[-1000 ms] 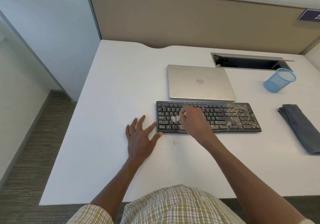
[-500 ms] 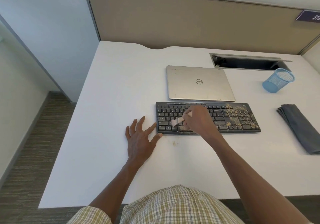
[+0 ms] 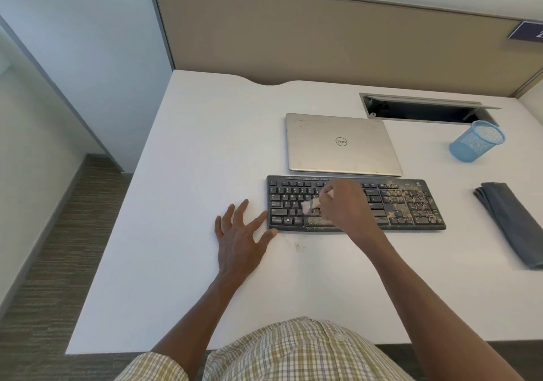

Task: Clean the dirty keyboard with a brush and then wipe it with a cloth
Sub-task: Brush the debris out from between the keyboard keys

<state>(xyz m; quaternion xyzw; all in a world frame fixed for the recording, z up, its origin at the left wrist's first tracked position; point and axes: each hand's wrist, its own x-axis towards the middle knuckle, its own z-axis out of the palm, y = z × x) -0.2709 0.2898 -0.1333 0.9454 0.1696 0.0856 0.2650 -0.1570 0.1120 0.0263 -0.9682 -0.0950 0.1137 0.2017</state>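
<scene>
- Left hand (image 3: 239,241): flat on the white desk (image 3: 182,204), fingers spread and relaxed, thumb tip touching the keyboard's front-left corner.
- Keyboard (image 3: 355,204): black, lying just in front of the closed laptop (image 3: 340,145); tan crumbs cover its right section and space bar.
- Right hand (image 3: 345,204): fingers curled around a brush (image 3: 311,205), pale bristles on the left-centre keys.
- Cloth (image 3: 512,221): grey, folded, well right of the keyboard, near a blue mesh cup (image 3: 477,141).

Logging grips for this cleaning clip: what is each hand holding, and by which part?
Right hand grips the brush by its handle; left hand holds nothing.
</scene>
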